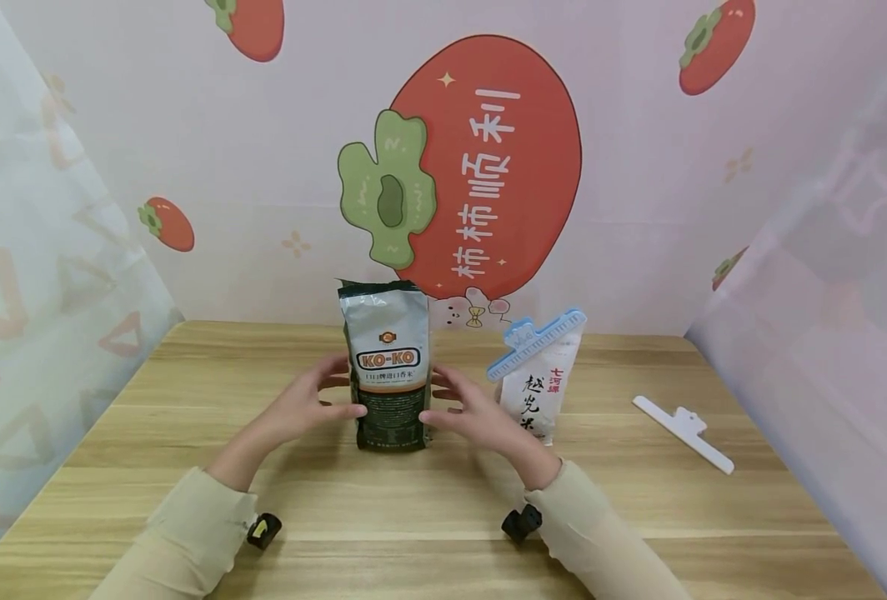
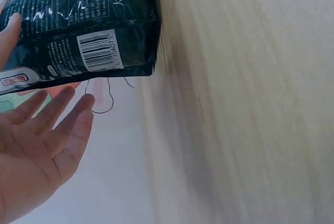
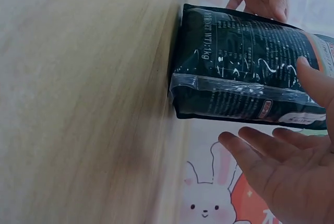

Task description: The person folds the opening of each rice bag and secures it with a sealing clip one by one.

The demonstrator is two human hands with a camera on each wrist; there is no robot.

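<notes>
A green and white rice bag (image 1: 388,392) marked KO-KO stands upright on the wooden table. My left hand (image 1: 307,403) is at its left side, fingers spread; the left wrist view shows a gap between these fingers and the bag's barcode side (image 2: 99,50). On the opposite side is my right hand (image 1: 473,408), its fingers extended and apart from the bag in the right wrist view. Both thumbs lie near the front face; whether they touch it, I cannot tell. To the right, a white rice bag (image 1: 537,392) has a blue clip (image 1: 537,343) across its top.
A white clip (image 1: 684,433) lies on the table (image 1: 383,517) at the right. Behind the table hangs a pink backdrop (image 1: 263,133) with persimmon drawings, and printed cloth walls flank both sides.
</notes>
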